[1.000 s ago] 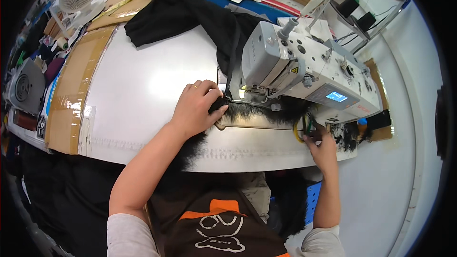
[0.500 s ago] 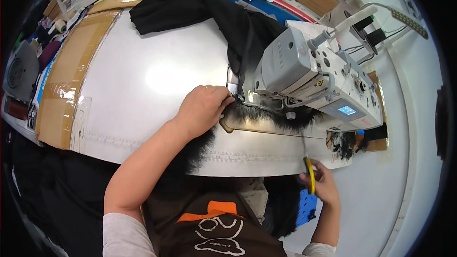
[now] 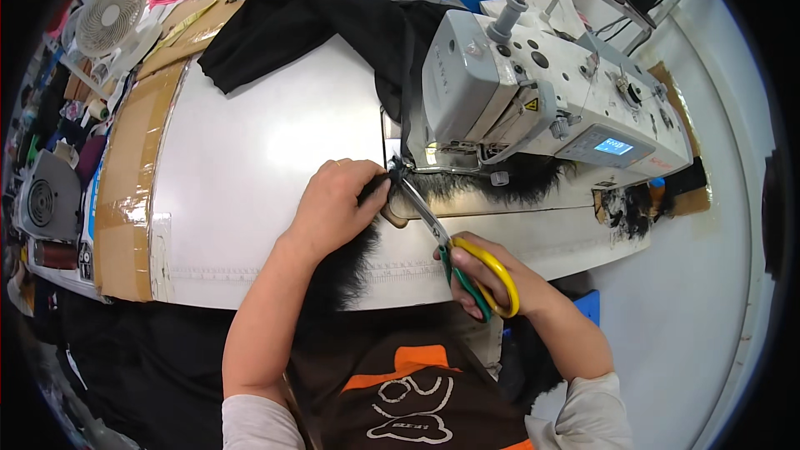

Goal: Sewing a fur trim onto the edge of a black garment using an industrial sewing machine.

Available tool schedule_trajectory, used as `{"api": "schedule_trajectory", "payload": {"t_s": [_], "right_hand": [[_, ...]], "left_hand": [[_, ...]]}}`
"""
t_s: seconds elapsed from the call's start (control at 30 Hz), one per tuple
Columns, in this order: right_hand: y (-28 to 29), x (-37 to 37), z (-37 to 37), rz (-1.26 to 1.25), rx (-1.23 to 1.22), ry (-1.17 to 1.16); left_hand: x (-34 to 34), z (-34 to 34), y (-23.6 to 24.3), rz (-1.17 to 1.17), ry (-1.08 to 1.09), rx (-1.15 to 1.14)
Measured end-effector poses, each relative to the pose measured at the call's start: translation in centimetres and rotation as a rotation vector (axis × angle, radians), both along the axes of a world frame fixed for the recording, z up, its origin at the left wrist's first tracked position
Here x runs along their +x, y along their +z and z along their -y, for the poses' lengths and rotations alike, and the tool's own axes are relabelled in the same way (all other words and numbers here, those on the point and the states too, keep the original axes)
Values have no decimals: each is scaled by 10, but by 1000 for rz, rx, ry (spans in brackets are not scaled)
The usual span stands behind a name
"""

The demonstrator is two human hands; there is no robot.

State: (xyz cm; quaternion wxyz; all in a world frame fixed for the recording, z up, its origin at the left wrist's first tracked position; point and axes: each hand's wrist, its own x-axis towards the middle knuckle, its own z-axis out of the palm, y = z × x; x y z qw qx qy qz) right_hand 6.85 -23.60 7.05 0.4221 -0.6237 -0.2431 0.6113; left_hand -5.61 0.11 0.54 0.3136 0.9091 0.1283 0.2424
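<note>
My left hand [image 3: 337, 204] pinches the edge of a black fur strip [image 3: 346, 271] at the left side of the sewing machine [image 3: 533, 104]. The fur hangs below that hand over the table's front edge, and another stretch of it lies along the machine's bed. In my right hand [image 3: 483, 275] are scissors [image 3: 429, 217] with one yellow and one green handle. Their blades point up and left, with the tips at the fur beside my left fingertips. Whether the blades are parted there is hard to make out. Black fabric [image 3: 308, 25] runs from behind the needle area across the table's back.
The white table [image 3: 233, 175] has a taped cardboard strip [image 3: 133, 192] along its left side. A white fan [image 3: 112, 15] stands at the back left. Black fuzz [image 3: 621, 212] lies by the machine's right end. A white wall [image 3: 700, 300] bounds the right.
My right hand has brought the scissors from the table's front edge up and left to the fur at my left fingers. My left hand keeps its hold. The whole view has shifted somewhat.
</note>
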Motion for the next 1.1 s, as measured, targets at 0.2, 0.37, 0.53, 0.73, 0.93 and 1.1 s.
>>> {"api": "schedule_trajectory", "payload": {"t_s": [0.2,0.37,0.53,0.73,0.93,1.1], "right_hand": [[-2,8,-20,4,-57,1],[0,4,-31,18,-73,-21],[-3,3,-32,34,-86,-39],[-11,6,-30,29,-40,-49],[-22,17,-27,52,5,-10],[-26,27,-3,41,46,-12]], "left_hand": [[-1,-3,0,-26,14,26],[1,-4,0,-29,1,36],[2,-2,2,-27,-12,29],[0,0,4,-2,-6,-9],[1,-3,-3,-15,33,-79],[6,-5,-10,-18,65,-161]]}}
